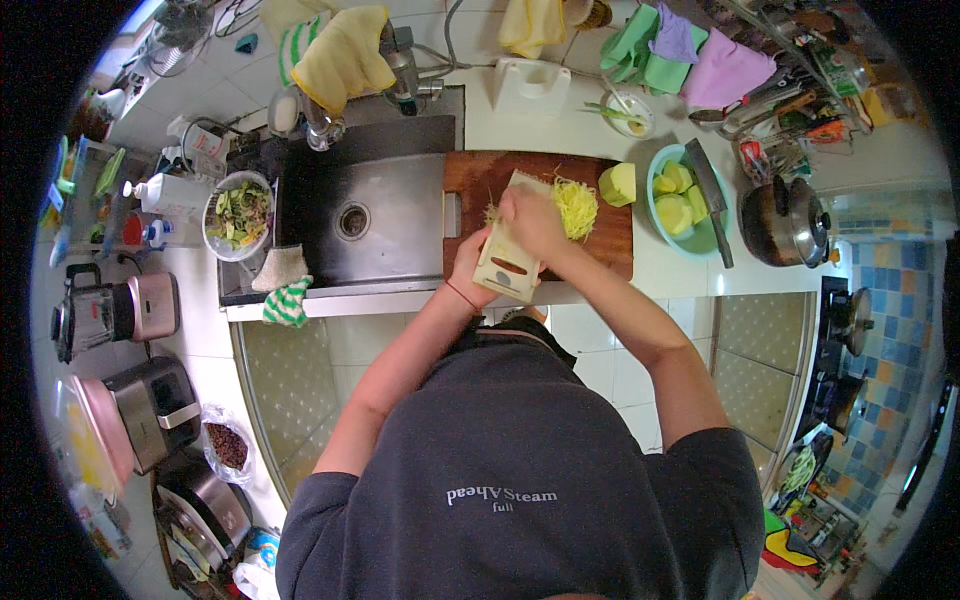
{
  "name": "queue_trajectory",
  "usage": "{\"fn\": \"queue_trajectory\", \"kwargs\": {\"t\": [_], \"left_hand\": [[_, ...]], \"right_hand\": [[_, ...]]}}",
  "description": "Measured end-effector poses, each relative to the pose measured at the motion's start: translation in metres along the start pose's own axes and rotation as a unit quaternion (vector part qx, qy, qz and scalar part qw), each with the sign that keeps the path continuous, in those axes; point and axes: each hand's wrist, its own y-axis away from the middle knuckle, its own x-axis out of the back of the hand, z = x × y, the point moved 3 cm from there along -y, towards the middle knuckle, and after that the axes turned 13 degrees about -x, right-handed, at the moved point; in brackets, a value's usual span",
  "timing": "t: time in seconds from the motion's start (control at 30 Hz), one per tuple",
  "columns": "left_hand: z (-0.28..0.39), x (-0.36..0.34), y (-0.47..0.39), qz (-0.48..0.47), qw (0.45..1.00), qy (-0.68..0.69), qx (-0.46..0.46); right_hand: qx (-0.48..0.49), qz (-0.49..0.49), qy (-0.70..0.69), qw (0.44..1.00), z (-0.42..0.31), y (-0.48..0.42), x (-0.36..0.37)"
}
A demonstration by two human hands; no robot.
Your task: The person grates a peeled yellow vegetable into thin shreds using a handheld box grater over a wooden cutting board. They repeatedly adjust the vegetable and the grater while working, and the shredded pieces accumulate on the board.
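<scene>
My left hand grips a cream-coloured hand grater from its left side and underneath, tilted over the wooden cutting board. Curled over the upper face of the grater is my right hand, blurred by motion; anything inside its fingers is hidden. Pale green vegetable shreds lie heaped on the board, just right of the grater. A cut block of pale green vegetable sits at the board's right end. Some thin shreds also lie left of the grater.
A cleaver rests across a light-blue bowl of vegetable chunks. Right of it stands a lidded pot. The board partly overlaps the steel sink. Beyond the sink's left side stands a tub of vegetable scraps.
</scene>
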Motion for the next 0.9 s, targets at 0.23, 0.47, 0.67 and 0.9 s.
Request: {"fn": "queue_trajectory", "kwargs": {"t": [0.23, 0.47, 0.67, 0.9], "left_hand": [[-0.004, 0.004, -0.005, -0.044, 0.998, -0.010, 0.032], [-0.003, 0.011, -0.004, -0.011, 0.998, 0.059, 0.031], [-0.010, 0.003, -0.002, -0.042, 0.998, -0.009, 0.042], [-0.002, 0.015, -0.006, 0.007, 0.998, 0.065, 0.017]], "right_hand": [[-0.031, 0.046, 0.056, 0.997, 0.043, -0.048, -0.019], [0.017, -0.050, -0.009, 0.999, 0.005, 0.002, -0.005], [-0.014, 0.029, 0.073, 0.997, 0.063, -0.058, -0.039], [0.044, -0.008, 0.005, 0.999, 0.000, 0.003, -0.008]]}}
